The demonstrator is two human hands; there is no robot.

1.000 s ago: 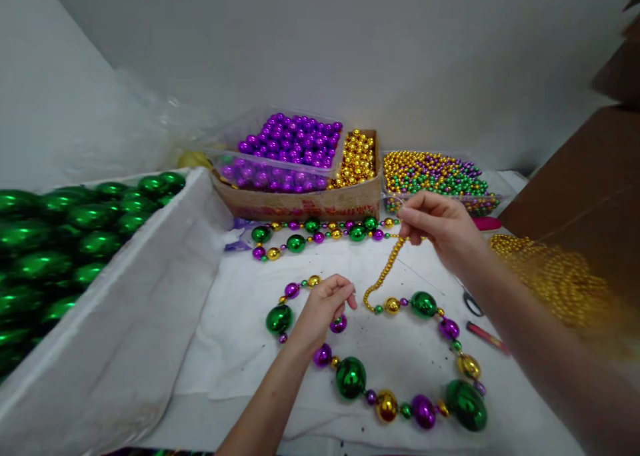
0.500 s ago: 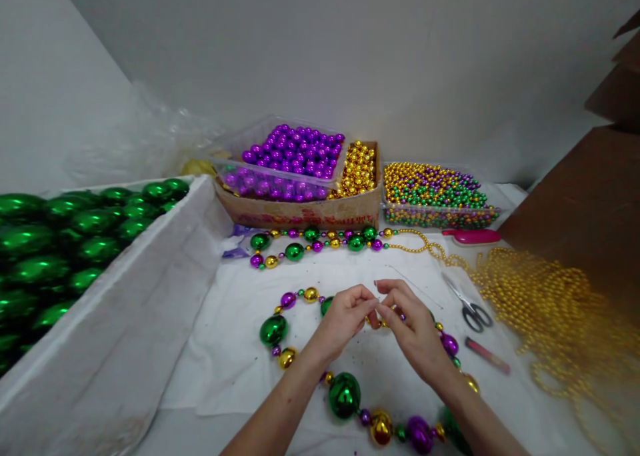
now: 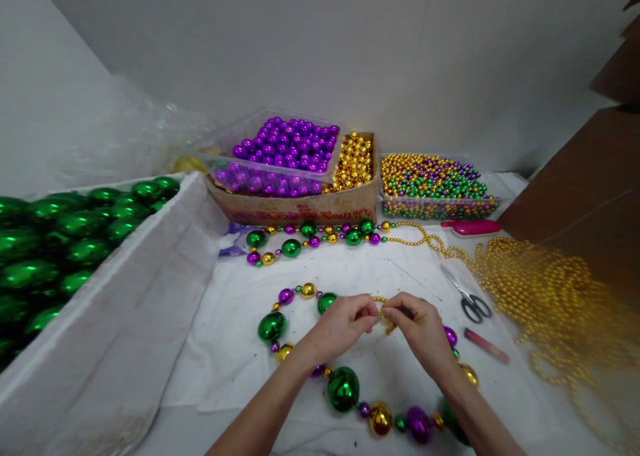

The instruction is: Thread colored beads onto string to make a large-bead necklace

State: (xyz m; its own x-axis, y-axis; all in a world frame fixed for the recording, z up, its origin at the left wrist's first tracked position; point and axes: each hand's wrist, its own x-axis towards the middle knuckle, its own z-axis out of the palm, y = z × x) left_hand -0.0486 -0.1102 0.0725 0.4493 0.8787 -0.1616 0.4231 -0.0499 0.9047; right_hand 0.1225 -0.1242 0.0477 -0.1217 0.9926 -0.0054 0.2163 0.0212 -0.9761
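Note:
My left hand [image 3: 350,323] is closed in a pinch, its fingertips close to those of my right hand [image 3: 413,319], which pinches too. What lies between the fingertips is too small to make out. Short runs of small gold beads [image 3: 381,299] show behind and below the fingertips. Around my hands a necklace of green, purple and gold balls lies in a loop on white cloth, with a large green ball [image 3: 343,389] at its front. My wrists and forearms cover parts of the loop.
Behind lies another beaded necklace [image 3: 291,248]. Boxes hold purple balls [image 3: 290,146], gold balls [image 3: 356,159] and small mixed beads [image 3: 435,183]. At right are scissors [image 3: 470,303], a red stick-like item [image 3: 486,345] and heaped gold bead chains [image 3: 545,289]. A white box [image 3: 165,296] holds green balls.
My hands have drawn slightly apart and lowered a little, and the fingers of my right hand have curled in more tightly. The view has shifted slightly.

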